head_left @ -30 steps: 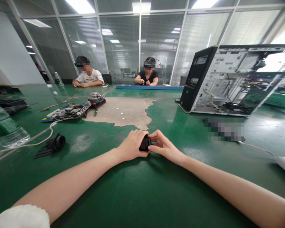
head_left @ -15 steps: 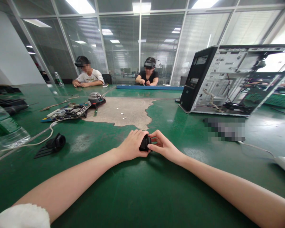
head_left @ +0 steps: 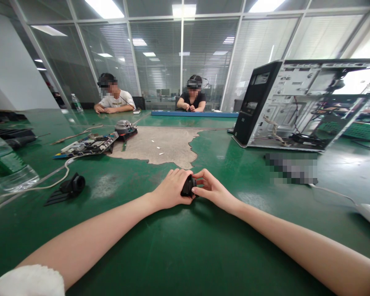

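Looking in remotely, I see the left hand [head_left: 172, 188] gripping a small black part [head_left: 186, 187], the right hand [head_left: 215, 191] pinching its edge; it sits between them, over the green counter [head_left: 185, 255]. I see another black piece [head_left: 75, 185] lying farther left.

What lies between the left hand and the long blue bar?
In the head view, a beige patch with small white scraps, edged by green tabletop, lies between the left hand and the blue bar.
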### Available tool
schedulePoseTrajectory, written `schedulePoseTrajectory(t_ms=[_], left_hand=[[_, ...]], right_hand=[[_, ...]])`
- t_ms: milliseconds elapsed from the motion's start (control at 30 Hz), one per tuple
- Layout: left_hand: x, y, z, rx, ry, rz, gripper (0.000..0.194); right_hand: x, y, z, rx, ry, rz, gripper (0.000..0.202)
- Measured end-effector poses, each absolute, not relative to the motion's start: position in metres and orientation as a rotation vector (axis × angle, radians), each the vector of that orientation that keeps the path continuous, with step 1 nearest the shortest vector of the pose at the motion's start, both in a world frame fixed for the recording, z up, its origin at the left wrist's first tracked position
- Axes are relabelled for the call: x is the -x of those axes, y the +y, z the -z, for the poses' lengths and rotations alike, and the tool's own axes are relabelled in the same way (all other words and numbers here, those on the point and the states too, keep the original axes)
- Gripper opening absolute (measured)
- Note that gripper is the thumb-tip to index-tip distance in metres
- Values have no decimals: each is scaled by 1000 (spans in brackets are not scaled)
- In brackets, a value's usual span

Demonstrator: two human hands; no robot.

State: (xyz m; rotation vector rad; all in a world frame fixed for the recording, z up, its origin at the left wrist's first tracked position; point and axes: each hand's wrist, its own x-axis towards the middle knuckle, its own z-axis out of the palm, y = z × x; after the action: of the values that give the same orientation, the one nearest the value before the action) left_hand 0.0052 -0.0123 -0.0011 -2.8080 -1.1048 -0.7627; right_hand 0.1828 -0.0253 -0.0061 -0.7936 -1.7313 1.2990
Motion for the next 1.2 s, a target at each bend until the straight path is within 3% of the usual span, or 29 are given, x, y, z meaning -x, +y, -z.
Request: schedulePoseTrajectory(t_ms=[633,833,1200], left_hand=[[-5,-11,1,2815,-1105,753,54],[-6,-12,2,2806,-1104,783,52],[-5,-11,2,2807,-1102,760,55]], right_hand=[[-182,-25,6,737,-1705,-1336,30],[-181,-25,5,765,-1681,-1270,20],[-182,-25,3,757,-1704,-1339,28]])
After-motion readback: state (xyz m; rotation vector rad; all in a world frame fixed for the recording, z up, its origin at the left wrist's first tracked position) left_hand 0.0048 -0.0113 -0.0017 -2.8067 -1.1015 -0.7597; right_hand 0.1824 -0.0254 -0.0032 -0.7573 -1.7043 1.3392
